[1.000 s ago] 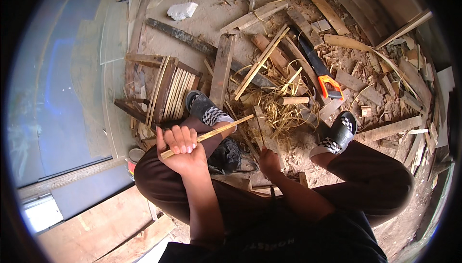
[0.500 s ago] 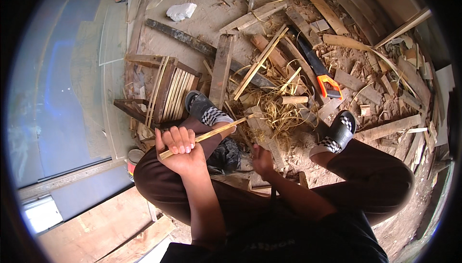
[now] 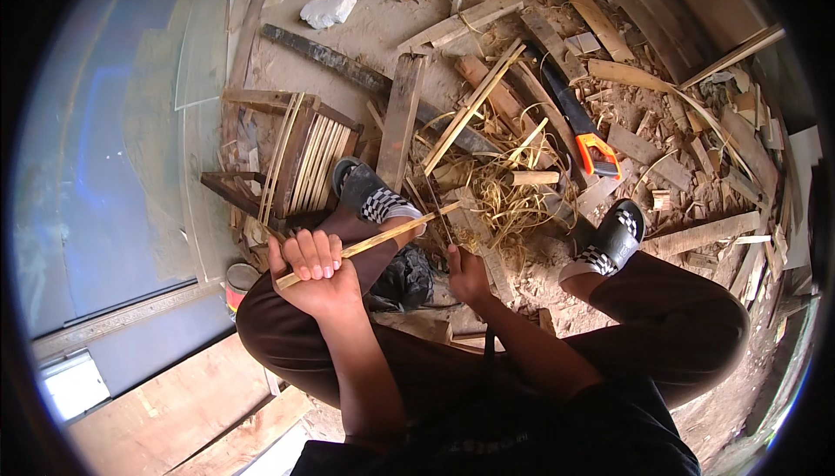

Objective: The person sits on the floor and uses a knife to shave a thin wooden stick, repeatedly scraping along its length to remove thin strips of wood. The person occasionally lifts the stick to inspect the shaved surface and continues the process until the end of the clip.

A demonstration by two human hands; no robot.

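While left hand (image 3: 317,271) grips bamboo strip (image 3: 383,239), right hand (image 3: 467,274) pinches thin sliver (image 3: 441,215).

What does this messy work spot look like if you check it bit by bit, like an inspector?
Surface: dirt ground, covered in sawdust and shavings.
Job's things: a thin wooden strip gripped in the left hand; the right hand is lower, closed on a thin dark sliver that is hard to make out.
Clutter: a hand saw with an orange handle, loose planks, a pile of curly shavings, a slatted wooden frame, a white rag.
Grippers: both hands bare.
Cables: nothing seen.
Surroundings: a grey sheet on the left, boards below it.
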